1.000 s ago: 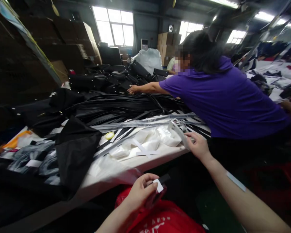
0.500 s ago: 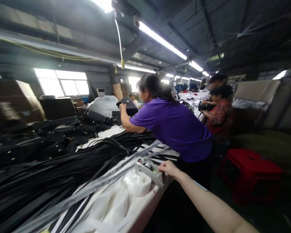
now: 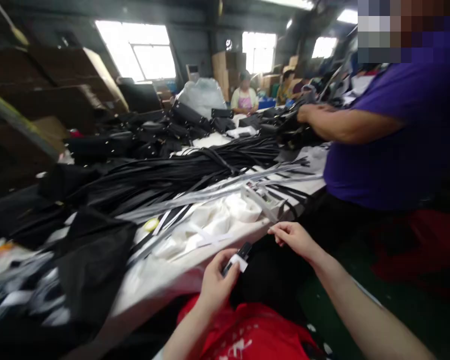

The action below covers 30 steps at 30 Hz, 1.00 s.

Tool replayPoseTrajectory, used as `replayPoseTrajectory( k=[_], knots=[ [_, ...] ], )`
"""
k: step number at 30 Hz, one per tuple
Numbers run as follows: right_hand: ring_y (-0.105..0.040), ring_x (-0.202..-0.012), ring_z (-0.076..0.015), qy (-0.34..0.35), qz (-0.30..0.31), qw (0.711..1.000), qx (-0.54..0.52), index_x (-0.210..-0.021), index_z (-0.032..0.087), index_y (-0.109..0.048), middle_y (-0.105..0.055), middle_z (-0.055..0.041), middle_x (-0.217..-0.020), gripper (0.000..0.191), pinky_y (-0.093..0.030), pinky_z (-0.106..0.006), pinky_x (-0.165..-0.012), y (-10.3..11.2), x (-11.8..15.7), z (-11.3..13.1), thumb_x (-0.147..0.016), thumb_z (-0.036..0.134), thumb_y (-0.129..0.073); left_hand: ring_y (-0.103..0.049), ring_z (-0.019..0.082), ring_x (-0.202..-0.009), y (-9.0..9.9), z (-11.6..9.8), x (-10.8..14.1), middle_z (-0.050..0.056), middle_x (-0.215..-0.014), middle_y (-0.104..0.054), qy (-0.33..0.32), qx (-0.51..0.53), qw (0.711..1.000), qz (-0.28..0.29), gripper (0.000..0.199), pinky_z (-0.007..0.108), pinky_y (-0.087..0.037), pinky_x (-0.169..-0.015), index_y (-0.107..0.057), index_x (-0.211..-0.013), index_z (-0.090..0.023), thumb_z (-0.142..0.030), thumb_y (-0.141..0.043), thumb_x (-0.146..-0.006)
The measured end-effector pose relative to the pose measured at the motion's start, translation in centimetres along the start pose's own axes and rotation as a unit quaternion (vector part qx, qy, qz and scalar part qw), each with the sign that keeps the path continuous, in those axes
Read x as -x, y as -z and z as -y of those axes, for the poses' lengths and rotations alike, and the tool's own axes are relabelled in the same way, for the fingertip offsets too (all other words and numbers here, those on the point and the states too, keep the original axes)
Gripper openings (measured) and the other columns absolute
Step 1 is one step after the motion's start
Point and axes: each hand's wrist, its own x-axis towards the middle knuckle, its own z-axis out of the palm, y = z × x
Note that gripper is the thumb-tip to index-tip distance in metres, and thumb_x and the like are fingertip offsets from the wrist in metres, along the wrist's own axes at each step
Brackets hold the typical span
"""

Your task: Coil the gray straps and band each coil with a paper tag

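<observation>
My left hand (image 3: 218, 280) is closed round a small black piece (image 3: 244, 250) with a white tab (image 3: 240, 262), just off the table's front edge. To its right, my right hand (image 3: 293, 237) is pinched, its fingertips near the table edge; anything between them is too small to make out. Beyond my right hand a small white tray (image 3: 264, 200) with little items sits on the table edge. White rolled fabric (image 3: 210, 220) lies left of the tray, and long black straps (image 3: 165, 175) are heaped behind it.
A person in a purple shirt (image 3: 390, 135) stands at the right, handling black items. Black pieces with metal studs (image 3: 146, 132) cover the far table. Black cloth (image 3: 93, 260) hangs over the near left. A red stool (image 3: 420, 245) stands on the floor at the right.
The view has turned left and down. My left hand has come into view with the black piece. My right hand has moved off the tray toward me. The purple-shirted person appears farther right.
</observation>
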Motion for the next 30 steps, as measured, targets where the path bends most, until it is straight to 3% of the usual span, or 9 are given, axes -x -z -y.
replayPoseTrajectory(
  k=[4, 9, 17, 21, 27, 30],
  knots=[
    [-0.054, -0.055, -0.0126, 0.056, 0.11, 0.987, -0.105, -0.084, 0.016, -0.074, -0.061, -0.0009, -0.059, 0.04, -0.044, -0.024, -0.056, -4.0, 3.0, 3.4, -0.083, 0.054, -0.064, -0.065, 0.02, -0.093, -0.7, -0.1, -0.7, 0.008, -0.101, -0.072, -0.046, -0.049, 0.997, -0.033, 0.026, 0.032, -0.051, -0.087, -0.065, -0.105, -0.015, -0.027, -0.061, -0.083],
    [-0.049, -0.048, -0.0113, 0.024, 0.164, 0.979, -0.121, -0.075, 0.016, -0.072, -0.058, 0.0, -0.052, 0.044, -0.038, -0.024, -0.049, -7.1, 3.9, 4.2, -0.077, 0.06, -0.068, -0.065, 0.018, -0.092, -0.3, -0.1, -0.1, 0.006, -0.099, -0.071, -0.057, -0.071, 0.994, -0.062, 0.026, 0.031, -0.051, -0.087, -0.064, -0.109, -0.016, -0.023, -0.059, -0.085],
    [-0.046, -0.043, -0.0102, -0.032, 0.189, 0.976, -0.1, -0.07, 0.015, -0.071, -0.056, 0.0002, -0.048, 0.053, -0.038, -0.022, -0.044, -8.9, 2.7, 3.3, -0.072, 0.068, -0.067, -0.066, 0.017, -0.085, 0.2, 0.0, 0.1, 0.006, -0.096, -0.072, -0.057, -0.056, 0.993, -0.089, 0.027, 0.028, -0.051, -0.079, -0.065, -0.107, -0.015, -0.028, -0.062, -0.084],
    [-0.054, -0.055, -0.0133, -0.01, 0.246, 0.963, -0.112, -0.072, 0.016, -0.069, -0.062, -0.0017, -0.059, 0.048, -0.046, -0.025, -0.054, -9.2, 2.9, 3.8, -0.074, 0.063, -0.069, -0.066, 0.017, -0.077, 0.4, -0.4, 0.1, 0.005, -0.087, -0.073, -0.046, -0.062, 0.987, -0.143, 0.027, 0.028, -0.052, -0.072, -0.07, -0.098, -0.015, -0.036, -0.068, -0.08],
    [-0.064, -0.072, -0.0254, 0.038, 0.232, 0.97, -0.064, -0.076, 0.02, -0.073, -0.07, -0.0082, -0.074, 0.047, -0.054, -0.033, -0.068, -10.9, 2.4, 2.3, -0.077, 0.066, -0.062, -0.067, 0.02, -0.075, 0.7, -0.3, 1.4, 0.007, -0.082, -0.075, -0.171, -0.128, 0.95, -0.227, 0.02, 0.032, -0.055, -0.073, -0.076, -0.094, -0.02, -0.029, -0.069, -0.077],
    [-0.067, -0.074, -0.0299, 0.038, 0.23, 0.972, -0.039, -0.065, 0.021, -0.072, -0.072, -0.0088, -0.072, 0.046, -0.056, -0.035, -0.07, -12.5, 1.3, 1.3, -0.07, 0.067, -0.065, -0.068, 0.019, -0.074, 1.0, 0.1, 1.8, 0.01, -0.085, -0.074, -0.253, -0.143, 0.923, -0.251, 0.024, 0.029, -0.057, -0.069, -0.077, -0.096, -0.02, -0.03, -0.067, -0.077]
  ],
)
